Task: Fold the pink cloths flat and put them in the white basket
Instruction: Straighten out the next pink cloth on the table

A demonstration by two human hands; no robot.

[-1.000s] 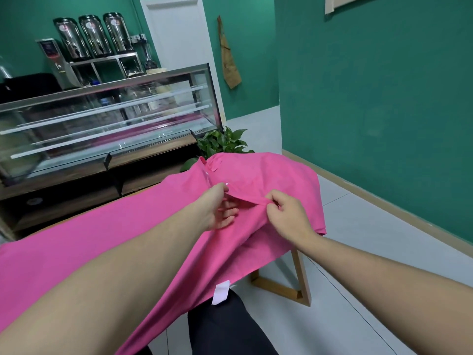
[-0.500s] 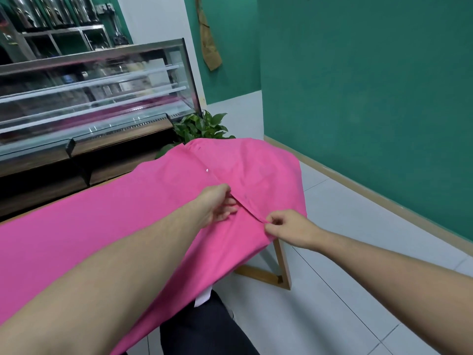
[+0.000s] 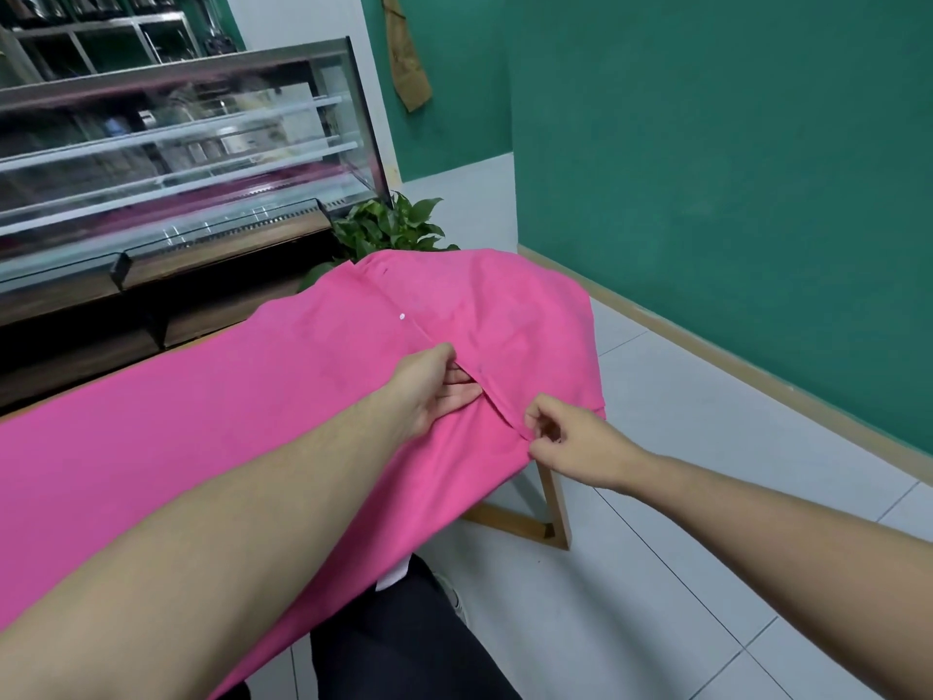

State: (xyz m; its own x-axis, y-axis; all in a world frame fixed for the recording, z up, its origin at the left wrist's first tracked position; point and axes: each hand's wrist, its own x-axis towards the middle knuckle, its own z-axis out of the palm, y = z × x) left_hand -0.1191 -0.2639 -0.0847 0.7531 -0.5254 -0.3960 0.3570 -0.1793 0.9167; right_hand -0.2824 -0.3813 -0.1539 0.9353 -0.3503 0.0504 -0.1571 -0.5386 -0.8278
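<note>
Cloth [image 3: 252, 421] is pink and spread long over a table, covering nearly the whole top and hanging off the near side and the far end. Closest to the camera its edge droops over dark trousers [image 3: 404, 644], with a small white tag [image 3: 393, 578] showing at the hem.

Further out, both hands are working the same overlapped seam. Left hand [image 3: 434, 389] has its fingers tucked in at the flap, gripping the fabric edge. Right hand [image 3: 570, 439] pinches the same edge lower down, thumb and fingertips closed on it, just beside a wooden leg [image 3: 553, 502]. Past the hands there's a white button [image 3: 402, 316] on the seam, so it looks like a buttoned garment, not a plain sheet.

I'd say this is still the straightening stage, lining up the front before any real fold. Next move probably needs that flap pulled flat and smooth, then a side brought over.

Beyond the far end: a plant [image 3: 389, 232] and a glass case [image 3: 176, 164]. No white basket in view.
</note>
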